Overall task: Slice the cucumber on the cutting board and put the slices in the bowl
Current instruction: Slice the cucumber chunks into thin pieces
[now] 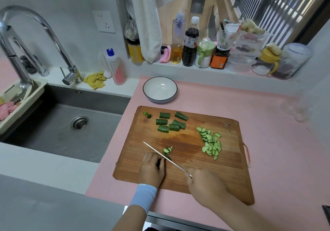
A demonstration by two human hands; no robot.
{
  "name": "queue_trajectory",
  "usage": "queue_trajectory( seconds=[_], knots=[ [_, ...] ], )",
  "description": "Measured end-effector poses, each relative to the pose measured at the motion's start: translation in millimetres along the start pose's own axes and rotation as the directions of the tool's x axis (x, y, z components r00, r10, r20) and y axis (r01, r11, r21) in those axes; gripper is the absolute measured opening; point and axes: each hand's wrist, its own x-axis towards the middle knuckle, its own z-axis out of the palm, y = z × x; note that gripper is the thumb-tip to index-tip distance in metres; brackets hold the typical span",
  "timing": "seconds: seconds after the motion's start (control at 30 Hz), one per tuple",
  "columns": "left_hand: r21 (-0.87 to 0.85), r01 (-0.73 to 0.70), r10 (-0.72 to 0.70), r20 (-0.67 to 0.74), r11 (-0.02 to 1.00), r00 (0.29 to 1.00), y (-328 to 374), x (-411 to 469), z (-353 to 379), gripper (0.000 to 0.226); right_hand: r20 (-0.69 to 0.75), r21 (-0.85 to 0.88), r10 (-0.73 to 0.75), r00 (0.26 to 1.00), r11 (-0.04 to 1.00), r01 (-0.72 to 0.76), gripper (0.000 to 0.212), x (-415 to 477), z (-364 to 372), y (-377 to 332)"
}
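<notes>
Fingers (150,158) of the left hand (153,167) curl over a cucumber piece (168,157); the right hand (201,182) grips the knife (155,150). Slices (211,144) lie at the board's (223,168) three o'clock, the bowl (160,100) beyond twelve.

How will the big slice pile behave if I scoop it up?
The slices look thin, so probably light and floppy. They lie loosely overlapped, so some would likely slip off. Flat half-moons, they should not roll.
</notes>
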Motion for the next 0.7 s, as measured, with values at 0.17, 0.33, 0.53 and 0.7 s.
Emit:
queue_trajectory(
  seconds=[0.17, 0.33, 0.53, 0.7],
  knots=[
    [-0.014, -0.002, 0.002, -0.011, 1.000, 1.000, 0, 0, -2, 0.025, 0.001, 0.015, 0.009, 1.000, 1.000, -0.009, 0.029, -5, -1, 3],
    [-0.027, 0.013, -0.013, -0.008, 1.000, 1.000, -1, 0, -1, 0.022, 0.019, 0.039, 0.007, 1.000, 0.999, -0.007, 0.026, -2, -5, 0],
    [-0.026, 0.009, -0.009, -0.004, 1.000, 1.000, -2, -1, 0, 0.019, 0.057, 0.010, 0.033, 0.998, 0.999, -0.034, 0.022, 16, -1, -15],
    [-0.022, -0.003, 0.004, 0.006, 1.000, 1.000, -1, -6, -1, 0.013, 0.050, 0.012, 0.033, 0.998, 0.999, -0.034, 0.023, 23, -3, -21]
  ],
)
